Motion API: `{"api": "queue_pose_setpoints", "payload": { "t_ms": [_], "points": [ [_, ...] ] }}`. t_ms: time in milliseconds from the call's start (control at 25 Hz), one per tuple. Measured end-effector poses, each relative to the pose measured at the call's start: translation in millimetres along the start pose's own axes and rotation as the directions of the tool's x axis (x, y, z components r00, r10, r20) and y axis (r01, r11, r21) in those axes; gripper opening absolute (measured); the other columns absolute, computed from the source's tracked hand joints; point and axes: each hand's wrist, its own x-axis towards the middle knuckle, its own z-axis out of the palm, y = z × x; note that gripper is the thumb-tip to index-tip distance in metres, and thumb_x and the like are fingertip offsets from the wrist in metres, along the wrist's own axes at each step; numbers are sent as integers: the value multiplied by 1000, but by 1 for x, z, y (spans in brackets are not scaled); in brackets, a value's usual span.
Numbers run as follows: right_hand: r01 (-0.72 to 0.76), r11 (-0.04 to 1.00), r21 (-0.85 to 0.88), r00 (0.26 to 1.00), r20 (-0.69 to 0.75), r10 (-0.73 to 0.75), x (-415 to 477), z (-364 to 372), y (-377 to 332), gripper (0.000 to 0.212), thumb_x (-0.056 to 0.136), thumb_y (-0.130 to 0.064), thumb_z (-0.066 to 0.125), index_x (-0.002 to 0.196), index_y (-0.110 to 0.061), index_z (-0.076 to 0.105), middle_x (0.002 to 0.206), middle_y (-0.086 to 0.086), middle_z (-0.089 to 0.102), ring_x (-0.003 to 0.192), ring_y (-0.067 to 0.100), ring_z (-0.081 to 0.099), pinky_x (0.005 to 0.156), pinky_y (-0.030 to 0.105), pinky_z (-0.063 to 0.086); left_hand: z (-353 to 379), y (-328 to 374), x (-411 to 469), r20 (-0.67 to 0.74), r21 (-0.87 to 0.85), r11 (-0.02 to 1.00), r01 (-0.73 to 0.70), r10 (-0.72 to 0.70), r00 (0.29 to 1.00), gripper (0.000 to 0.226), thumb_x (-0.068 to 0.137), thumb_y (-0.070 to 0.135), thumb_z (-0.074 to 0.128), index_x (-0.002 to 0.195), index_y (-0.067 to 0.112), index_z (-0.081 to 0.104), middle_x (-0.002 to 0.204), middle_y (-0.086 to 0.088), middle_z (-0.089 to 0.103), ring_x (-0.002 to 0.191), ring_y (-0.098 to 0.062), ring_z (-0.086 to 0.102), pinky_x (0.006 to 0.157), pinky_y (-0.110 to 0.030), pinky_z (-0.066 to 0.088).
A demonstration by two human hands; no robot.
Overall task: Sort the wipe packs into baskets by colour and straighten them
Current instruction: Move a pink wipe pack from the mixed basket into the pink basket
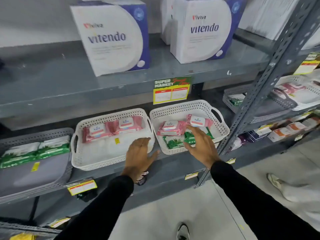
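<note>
Right hand [199,144] grip pinching a small green wipe pack [189,138] inside the right white plastic basket [223,129], beside pink wipe packs [171,128]. Left hand [140,153] open, empty, by the middle white basket [81,161]. Could slip: thin fingertip hold, slick wrapper.

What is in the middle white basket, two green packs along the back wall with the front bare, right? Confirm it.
Not quite: the colour is wrong. The head view shows the two packs along the back wall of the middle white basket are pink packs, not green. The front of that basket is bare, as you said. Green packs lie in the white basket to its right, under the right hand.
</note>
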Motion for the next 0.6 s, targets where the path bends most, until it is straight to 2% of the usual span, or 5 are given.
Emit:
{"api": "queue_pose_setpoints", "payload": {
  "t_ms": [160,240,360,480,600],
  "points": [
    [-42,997,58,995,95,36,59,8,37,77,83,-44,74,147,-16,42,145,9,55,130,27,53,104,40,46,28,-13,20,-44,172,983,60,-53,998,53,93,51,42,118,11,66,109,-12,73,99,-34,67,86,-43,52],
    [-27,999,33,982,188,20,88,26,43,89,79,-55,74,149,-13,39,147,11,52,134,29,48,108,44,42,40,-15,21,-91,287,958,20,7,996,36,94,40,43,104,18,69,88,-4,73,78,-31,69,69,-39,50],
    [37,999,-27,947,319,-27,117,51,49,98,74,-64,73,149,-12,37,146,11,53,132,30,46,108,46,36,43,-9,23,-126,312,950,31,9,992,27,92,32,43,93,22,68,73,0,69,64,-29,66,59,-35,47],
    [44,998,-41,934,356,-27,129,65,52,88,73,-58,76,143,-14,46,131,9,60,123,29,50,103,44,35,40,-10,22,-131,275,961,39,-2,991,27,93,32,42,92,24,68,73,1,68,63,-27,65,57,-34,46],
    [-9,994,110,963,268,-21,129,60,53,77,68,-42,83,134,-17,54,120,5,58,116,25,50,96,41,46,38,-9,22,-113,255,966,40,-11,993,29,96,38,41,91,25,66,73,2,67,64,-27,65,58,-35,45]
  ]
}}
